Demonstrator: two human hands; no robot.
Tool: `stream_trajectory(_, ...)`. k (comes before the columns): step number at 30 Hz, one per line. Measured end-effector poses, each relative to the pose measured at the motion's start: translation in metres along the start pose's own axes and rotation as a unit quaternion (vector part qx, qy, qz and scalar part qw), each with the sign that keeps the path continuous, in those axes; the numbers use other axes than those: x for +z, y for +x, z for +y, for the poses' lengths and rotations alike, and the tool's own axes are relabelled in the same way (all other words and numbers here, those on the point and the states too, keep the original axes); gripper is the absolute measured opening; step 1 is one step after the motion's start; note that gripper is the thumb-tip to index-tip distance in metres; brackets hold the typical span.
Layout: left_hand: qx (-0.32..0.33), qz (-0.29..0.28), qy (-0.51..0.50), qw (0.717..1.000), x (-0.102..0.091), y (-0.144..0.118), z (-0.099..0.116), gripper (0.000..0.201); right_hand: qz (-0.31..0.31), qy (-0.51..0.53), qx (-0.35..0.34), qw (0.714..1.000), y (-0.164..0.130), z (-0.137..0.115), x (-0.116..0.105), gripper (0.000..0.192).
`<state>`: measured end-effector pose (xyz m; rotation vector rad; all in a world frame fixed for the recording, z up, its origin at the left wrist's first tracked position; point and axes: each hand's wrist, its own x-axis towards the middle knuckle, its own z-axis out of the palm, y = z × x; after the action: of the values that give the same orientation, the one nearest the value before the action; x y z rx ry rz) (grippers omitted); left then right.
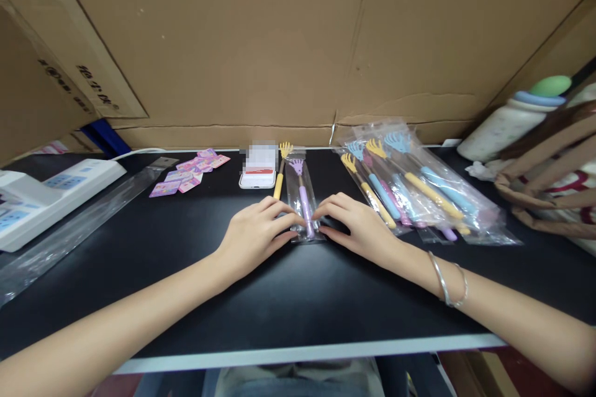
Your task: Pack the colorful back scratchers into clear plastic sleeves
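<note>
A purple back scratcher in a clear plastic sleeve point(302, 195) lies lengthwise on the black table point(288, 298). My left hand point(256, 232) and my right hand point(358, 226) rest on either side of the sleeve's near end, fingertips pinching its lower edge against the table. A yellow back scratcher point(281, 167) without a sleeve lies just left of it, partly under my left fingers. A thin bangle circles my right wrist.
A pile of bagged scratchers point(410, 189) lies at right. A phone point(257, 173), pink label cards point(190, 175), an empty clear sleeve point(69, 229) and a white device point(37, 198) sit at left. A bottle point(507, 124) and bag point(549, 173) stand far right; cardboard behind.
</note>
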<state>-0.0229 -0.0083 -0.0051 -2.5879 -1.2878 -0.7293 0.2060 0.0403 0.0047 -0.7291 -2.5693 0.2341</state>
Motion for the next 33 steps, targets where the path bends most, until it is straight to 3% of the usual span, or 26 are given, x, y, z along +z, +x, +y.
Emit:
stream_trajectory(9, 0.005, -0.001, 0.014, 1.000, 0.0023, -0.0006, -0.0027, 0.019, -0.012, -0.035, -0.027, 0.999, 0.0003, 0.0030, -0.0013, 0.018)
stream_trajectory(33, -0.009, -0.041, 0.019, 0.999, -0.0017, -0.0010, -0.0008, 0.021, -0.052, -0.057, -0.005, 0.997, -0.0005, 0.0002, -0.0080, 0.024)
